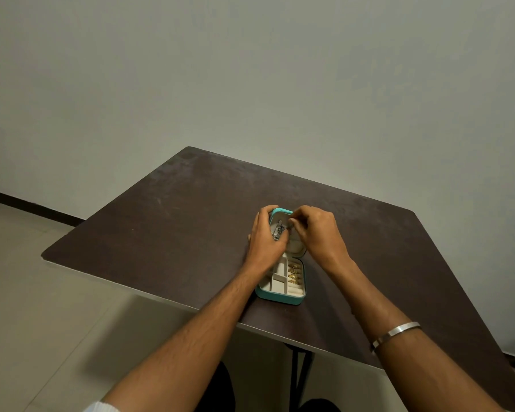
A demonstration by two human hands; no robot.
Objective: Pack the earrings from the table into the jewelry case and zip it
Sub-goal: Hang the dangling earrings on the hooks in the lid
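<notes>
Counter: a dark brown, flat-topped counter (167, 233) with a pale edge, set against a plain grey wall.

Case: a small teal zip-around jewelry case with a cream lining (281, 297) lies open on the counter, toward its near edge. The tray half lies flat nearest the person; the lid half (295, 246) stands up at the tray's 12 o'clock side.

Tray contents: several small gold earrings (293, 275) sit in a row along the tray's 3 o'clock side; the cream compartments at its 9 o'clock side look bare.

Left hand: the left hand (265, 236) wraps the lid's 9 o'clock edge, fingers curled over the top rim and thumb toward the lining. Its grip is closed on the lid.

Right hand: the right hand (320, 230) is at the lid's 3 o'clock side, fingertips pinched together at the upper lining. The grip is closed, but whatever it pinches is too small to make out.

Silver piece: a small silvery chain-like piece of jewelry (278, 231) hangs against the lid's lining, between the two hands, touching or just beside the left thumb; I cannot tell which.

Thing relative to grip: the gold earrings lie at 6 o'clock from both grips, apart from them, in the tray.

Wrist: a plain silver metal bangle (394, 334) circles the right forearm.
</notes>
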